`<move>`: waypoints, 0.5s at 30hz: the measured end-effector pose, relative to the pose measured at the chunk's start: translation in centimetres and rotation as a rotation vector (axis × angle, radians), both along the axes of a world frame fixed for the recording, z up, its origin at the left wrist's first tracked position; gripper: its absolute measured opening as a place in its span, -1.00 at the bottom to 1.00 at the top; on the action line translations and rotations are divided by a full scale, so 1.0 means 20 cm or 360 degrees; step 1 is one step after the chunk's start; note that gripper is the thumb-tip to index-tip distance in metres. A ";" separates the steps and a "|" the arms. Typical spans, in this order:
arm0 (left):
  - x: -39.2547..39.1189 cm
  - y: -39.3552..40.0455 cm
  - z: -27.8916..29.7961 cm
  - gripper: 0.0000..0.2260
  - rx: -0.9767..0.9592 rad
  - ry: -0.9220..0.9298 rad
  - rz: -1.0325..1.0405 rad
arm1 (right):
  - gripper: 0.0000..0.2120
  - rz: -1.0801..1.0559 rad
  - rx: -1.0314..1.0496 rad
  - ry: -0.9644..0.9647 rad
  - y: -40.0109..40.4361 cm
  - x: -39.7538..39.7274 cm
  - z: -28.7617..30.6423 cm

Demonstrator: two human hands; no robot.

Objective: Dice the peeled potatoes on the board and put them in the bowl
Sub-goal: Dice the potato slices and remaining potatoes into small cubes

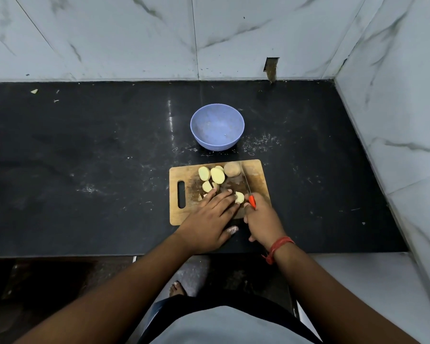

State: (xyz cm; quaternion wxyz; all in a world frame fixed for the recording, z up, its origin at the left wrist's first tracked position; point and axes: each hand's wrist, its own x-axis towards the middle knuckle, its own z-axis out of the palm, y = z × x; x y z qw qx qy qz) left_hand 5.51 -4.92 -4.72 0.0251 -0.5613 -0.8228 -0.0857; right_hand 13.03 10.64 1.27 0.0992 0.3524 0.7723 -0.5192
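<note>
Wooden chopping board (pixel 257 170) carries your potato pieces (pixel 217 175); your left hand (pixel 210 220) lays straight fingers on one piece (pixel 239 197), your right hand (pixel 262 219) grips the orange-handled knife (pixel 248 188). The lavender bowl (pixel 217 126) sits beyond.

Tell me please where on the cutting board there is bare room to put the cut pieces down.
The bare wood lies on the cutting board's right side, beyond the knife, and around the handle slot at the left edge. The far middle is crowded with potato pieces, and both hands, left and right, cover the near middle.
</note>
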 end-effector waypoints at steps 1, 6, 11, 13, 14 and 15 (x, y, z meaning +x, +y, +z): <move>0.00 0.00 0.00 -0.46 -0.0022 0.0003 -0.0008 | -0.74 -0.0004 -0.0024 0.0006 0.00 0.00 0.00; -0.01 0.01 -0.01 -0.45 -0.0063 -0.0018 -0.0007 | -0.76 -0.0013 0.0016 0.0011 0.00 0.02 0.03; -0.01 0.01 -0.02 -0.41 -0.0096 -0.0041 0.0015 | -0.86 0.0115 0.0206 -0.0094 -0.02 0.10 0.06; -0.02 0.01 -0.02 -0.40 -0.0107 -0.0034 0.0009 | -0.88 0.0172 0.0273 -0.0152 -0.02 0.12 0.08; -0.02 0.01 -0.02 -0.40 -0.0119 -0.0025 0.0005 | -0.88 0.0194 0.0296 -0.0176 -0.03 0.12 0.09; -0.02 0.01 -0.02 -0.40 -0.0131 -0.0017 0.0005 | -0.88 0.0215 0.0316 -0.0201 -0.03 0.13 0.10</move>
